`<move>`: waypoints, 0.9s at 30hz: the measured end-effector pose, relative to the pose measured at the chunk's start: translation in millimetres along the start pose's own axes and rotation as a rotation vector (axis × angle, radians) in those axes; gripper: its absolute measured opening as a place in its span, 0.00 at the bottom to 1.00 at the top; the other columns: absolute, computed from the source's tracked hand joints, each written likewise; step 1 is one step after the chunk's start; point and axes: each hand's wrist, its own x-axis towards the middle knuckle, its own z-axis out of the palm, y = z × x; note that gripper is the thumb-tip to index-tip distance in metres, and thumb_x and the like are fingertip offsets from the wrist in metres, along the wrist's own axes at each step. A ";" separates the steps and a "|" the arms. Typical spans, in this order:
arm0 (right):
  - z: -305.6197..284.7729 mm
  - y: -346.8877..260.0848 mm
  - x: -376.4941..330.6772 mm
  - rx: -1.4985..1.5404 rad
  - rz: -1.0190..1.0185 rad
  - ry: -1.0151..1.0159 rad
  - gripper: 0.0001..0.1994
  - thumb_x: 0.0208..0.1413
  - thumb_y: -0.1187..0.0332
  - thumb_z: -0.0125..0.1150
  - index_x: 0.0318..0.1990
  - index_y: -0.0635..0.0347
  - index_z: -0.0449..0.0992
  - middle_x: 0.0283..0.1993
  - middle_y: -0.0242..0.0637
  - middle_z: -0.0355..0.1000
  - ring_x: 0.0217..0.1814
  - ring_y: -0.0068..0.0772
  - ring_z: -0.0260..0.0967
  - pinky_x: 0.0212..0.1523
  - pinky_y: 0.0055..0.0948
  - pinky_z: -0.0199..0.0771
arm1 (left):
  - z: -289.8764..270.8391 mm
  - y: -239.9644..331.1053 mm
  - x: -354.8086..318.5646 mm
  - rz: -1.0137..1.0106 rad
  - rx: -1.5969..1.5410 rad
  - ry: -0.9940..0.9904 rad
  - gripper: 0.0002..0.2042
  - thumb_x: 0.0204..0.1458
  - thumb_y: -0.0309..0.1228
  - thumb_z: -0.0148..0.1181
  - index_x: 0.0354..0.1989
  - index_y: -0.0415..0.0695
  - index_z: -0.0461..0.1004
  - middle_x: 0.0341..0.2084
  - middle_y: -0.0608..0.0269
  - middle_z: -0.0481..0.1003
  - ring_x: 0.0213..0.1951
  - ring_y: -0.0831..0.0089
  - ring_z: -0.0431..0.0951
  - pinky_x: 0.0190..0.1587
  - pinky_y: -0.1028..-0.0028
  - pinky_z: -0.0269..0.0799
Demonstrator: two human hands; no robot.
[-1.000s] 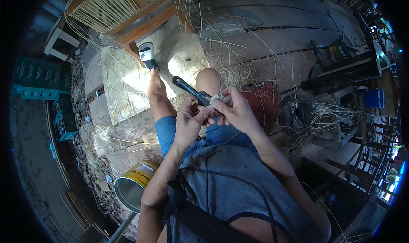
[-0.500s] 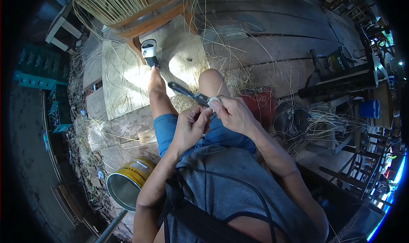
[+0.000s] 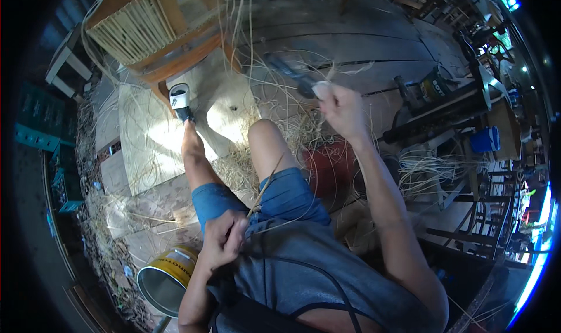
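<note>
My left hand (image 3: 225,238), low near my lap, is closed around a thin strip of cane (image 3: 269,181) that slants up past my thigh. My right hand (image 3: 343,112) is raised in front of me to the right. It grips a long, dark knife-like tool (image 3: 290,76), which points up and to the left and is blurred by motion. A pale bit stands up by the right fingers, too smeared to name. The two hands are well apart.
A wooden chair with a woven cane panel (image 3: 134,32) stands ahead at the left. Cane shavings (image 3: 234,158) cover the boards by my legs. A yellow bucket (image 3: 175,263) lies near my left arm. A red container (image 3: 327,168) and a cane bundle (image 3: 429,168) lie right.
My hands were together over my lap. My right hand has swung up and away to the right with the tool, while my left has drawn down toward my waist with the cane strip.
</note>
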 end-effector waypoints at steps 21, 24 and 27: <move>42.6 -38.7 -56.5 1.061 0.568 -0.316 0.18 0.64 0.55 0.48 0.30 0.60 0.72 0.19 0.32 0.69 0.12 0.18 0.60 0.11 0.18 0.55 | -52.6 -12.5 100.2 0.214 -0.483 0.727 0.01 0.58 0.23 0.54 0.35 0.41 0.68 0.33 0.59 0.75 0.32 0.74 0.76 0.37 0.78 0.72; 46.7 -42.2 -67.1 1.027 0.494 -0.378 0.18 0.65 0.54 0.47 0.32 0.59 0.72 0.18 0.32 0.68 0.12 0.17 0.60 0.11 0.17 0.55 | -39.3 -55.6 80.7 0.027 -0.727 0.831 0.02 0.57 0.23 0.55 0.33 0.41 0.70 0.31 0.59 0.75 0.33 0.74 0.76 0.39 0.78 0.73; 64.4 -49.3 -79.1 1.365 0.575 -0.636 0.18 0.65 0.54 0.46 0.36 0.60 0.72 0.18 0.33 0.69 0.12 0.18 0.61 0.11 0.16 0.55 | -10.8 -74.9 66.6 -0.308 -1.055 0.813 0.05 0.58 0.27 0.55 0.29 0.43 0.73 0.26 0.64 0.73 0.31 0.79 0.72 0.37 0.82 0.70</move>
